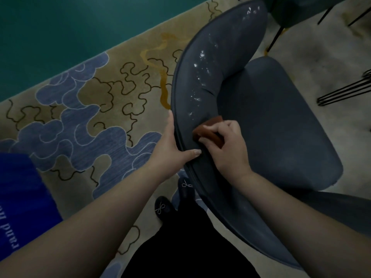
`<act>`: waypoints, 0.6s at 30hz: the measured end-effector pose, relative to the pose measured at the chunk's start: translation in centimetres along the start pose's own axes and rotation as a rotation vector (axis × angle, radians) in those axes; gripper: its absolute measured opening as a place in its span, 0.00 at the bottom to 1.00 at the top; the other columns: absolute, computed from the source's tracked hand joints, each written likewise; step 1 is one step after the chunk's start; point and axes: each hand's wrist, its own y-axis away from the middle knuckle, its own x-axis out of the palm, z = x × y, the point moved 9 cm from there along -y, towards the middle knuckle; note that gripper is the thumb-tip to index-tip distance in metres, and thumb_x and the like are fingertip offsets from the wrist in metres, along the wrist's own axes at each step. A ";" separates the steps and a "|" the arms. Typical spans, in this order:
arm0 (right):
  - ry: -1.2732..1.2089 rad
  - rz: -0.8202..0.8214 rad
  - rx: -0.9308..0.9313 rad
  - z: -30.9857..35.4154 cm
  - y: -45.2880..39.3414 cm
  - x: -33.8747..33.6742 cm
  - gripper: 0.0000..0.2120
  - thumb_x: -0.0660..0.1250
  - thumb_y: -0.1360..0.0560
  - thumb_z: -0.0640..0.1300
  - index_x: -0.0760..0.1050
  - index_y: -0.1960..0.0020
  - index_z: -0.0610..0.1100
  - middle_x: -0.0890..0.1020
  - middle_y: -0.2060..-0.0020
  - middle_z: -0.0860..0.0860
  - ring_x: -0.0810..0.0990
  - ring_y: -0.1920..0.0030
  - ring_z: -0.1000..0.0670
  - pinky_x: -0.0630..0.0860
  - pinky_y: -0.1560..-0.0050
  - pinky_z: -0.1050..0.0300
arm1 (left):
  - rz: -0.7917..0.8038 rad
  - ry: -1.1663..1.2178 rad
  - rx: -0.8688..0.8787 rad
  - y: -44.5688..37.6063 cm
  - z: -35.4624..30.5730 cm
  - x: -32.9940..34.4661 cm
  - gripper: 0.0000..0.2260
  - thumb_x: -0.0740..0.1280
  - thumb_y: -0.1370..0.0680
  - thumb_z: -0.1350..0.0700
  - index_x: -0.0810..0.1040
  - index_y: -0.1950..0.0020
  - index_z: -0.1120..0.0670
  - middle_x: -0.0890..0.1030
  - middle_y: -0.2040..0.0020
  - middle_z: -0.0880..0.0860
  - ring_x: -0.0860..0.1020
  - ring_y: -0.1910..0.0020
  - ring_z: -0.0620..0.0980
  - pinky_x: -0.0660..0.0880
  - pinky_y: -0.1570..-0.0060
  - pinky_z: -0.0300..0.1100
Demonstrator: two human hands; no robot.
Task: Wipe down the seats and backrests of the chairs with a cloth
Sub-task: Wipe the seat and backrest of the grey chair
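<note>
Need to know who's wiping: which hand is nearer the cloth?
Right. The right hand grips the cloth against the backrest; the left hand holds the backrest's edge just beside it, not touching the cloth.

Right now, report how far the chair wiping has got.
Done: nothing clearly finished. In hand: the right hand presses the brown cloth on the backrest while the left hand grips its rim. Left: white specks along the backrest above the cloth, then the seat, which looks dull and untouched.
</note>
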 end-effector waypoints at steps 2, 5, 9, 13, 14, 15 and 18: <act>0.003 0.014 -0.030 0.4 -0.7 0.2 0.10 0.72 0.31 0.53 0.77 0.51 0.53 0.70 0.49 0.54 0.73 0.51 0.59 0.72 0.47 0.67 | 0.015 0.025 -0.018 -0.3 0.1 -0.2 0.52 0.76 0.30 0.60 0.41 0.23 0.38 0.69 0.45 0.22 0.74 0.40 0.35 0.77 0.47 0.36; 0.039 -0.022 -0.079 1.9 -4.1 0.8 0.11 0.75 0.30 0.48 0.78 0.51 0.48 0.70 0.48 0.51 0.74 0.49 0.55 0.73 0.45 0.62 | 0.033 0.064 -0.053 -0.7 0.3 -0.6 0.51 0.76 0.30 0.61 0.43 0.22 0.39 0.70 0.45 0.25 0.75 0.46 0.30 0.78 0.52 0.34; 0.041 -0.070 -0.077 1.9 -4.3 1.0 0.12 0.71 0.30 0.52 0.78 0.50 0.50 0.70 0.47 0.50 0.75 0.48 0.50 0.76 0.45 0.52 | 0.054 0.004 -0.039 -1.0 -0.8 -1.4 0.51 0.77 0.31 0.59 0.44 0.22 0.38 0.68 0.40 0.27 0.75 0.45 0.32 0.77 0.50 0.34; 0.054 0.002 -0.182 2.1 -2.0 0.9 0.12 0.68 0.30 0.55 0.77 0.48 0.54 0.70 0.47 0.50 0.75 0.47 0.48 0.76 0.46 0.49 | 0.062 -0.040 -0.054 -1.2 -1.0 -1.7 0.52 0.78 0.32 0.60 0.44 0.25 0.35 0.67 0.51 0.16 0.75 0.49 0.27 0.73 0.58 0.25; 0.053 0.009 -0.195 2.5 -2.8 0.9 0.12 0.68 0.30 0.54 0.79 0.47 0.53 0.71 0.47 0.49 0.74 0.47 0.47 0.76 0.46 0.48 | 0.055 -0.035 -0.064 -1.1 -0.9 -1.7 0.52 0.78 0.32 0.60 0.44 0.24 0.36 0.67 0.51 0.16 0.75 0.50 0.27 0.73 0.59 0.25; 0.056 0.006 -0.198 2.9 -4.1 1.0 0.12 0.69 0.30 0.53 0.80 0.47 0.52 0.71 0.47 0.47 0.74 0.46 0.45 0.76 0.46 0.47 | 0.049 -0.032 -0.073 -1.2 -0.8 -1.7 0.52 0.78 0.32 0.60 0.45 0.23 0.37 0.68 0.51 0.17 0.75 0.49 0.29 0.74 0.58 0.26; 0.096 -0.045 -0.162 3.5 -8.3 1.6 0.11 0.73 0.29 0.49 0.82 0.48 0.51 0.72 0.46 0.45 0.74 0.45 0.44 0.75 0.45 0.45 | 0.039 -0.061 -0.075 -1.3 -1.0 -1.8 0.53 0.79 0.33 0.58 0.43 0.23 0.38 0.67 0.44 0.24 0.76 0.41 0.40 0.79 0.50 0.37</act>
